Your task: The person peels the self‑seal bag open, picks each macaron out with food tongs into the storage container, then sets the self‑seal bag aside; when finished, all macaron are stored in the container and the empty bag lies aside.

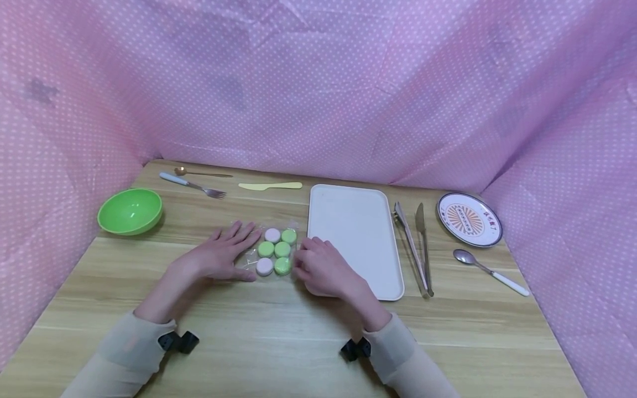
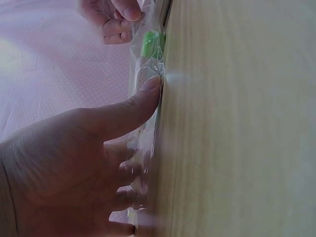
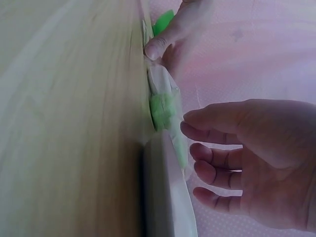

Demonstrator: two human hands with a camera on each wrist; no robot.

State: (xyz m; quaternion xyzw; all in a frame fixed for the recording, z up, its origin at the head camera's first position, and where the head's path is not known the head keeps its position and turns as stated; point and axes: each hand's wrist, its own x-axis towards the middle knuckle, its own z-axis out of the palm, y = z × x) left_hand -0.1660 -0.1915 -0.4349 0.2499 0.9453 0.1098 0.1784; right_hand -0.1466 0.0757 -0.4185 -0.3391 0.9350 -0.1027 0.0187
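A clear plastic bag of macarons (image 1: 273, 250), several pale green and pale pink ones, lies flat on the wooden table. My left hand (image 1: 225, 255) presses on the bag's left edge with fingers spread; its thumb (image 2: 148, 91) rests on the clear film in the left wrist view. At the opposite edge, my right hand (image 1: 325, 268) pinches the film between thumb and forefinger, the other fingers curled loosely. That hand also overlaps the left edge of the white tray (image 1: 353, 237). In the right wrist view a green macaron (image 3: 162, 111) shows through the film.
A green bowl (image 1: 130, 211) stands at the left. Along the back lie a gold spoon (image 1: 201, 174), a fork (image 1: 191, 185) and a yellow knife (image 1: 270, 186). Right of the tray are tongs (image 1: 411, 243), a metal knife (image 1: 424, 243), a plate (image 1: 470, 219) and a spoon (image 1: 490, 271).
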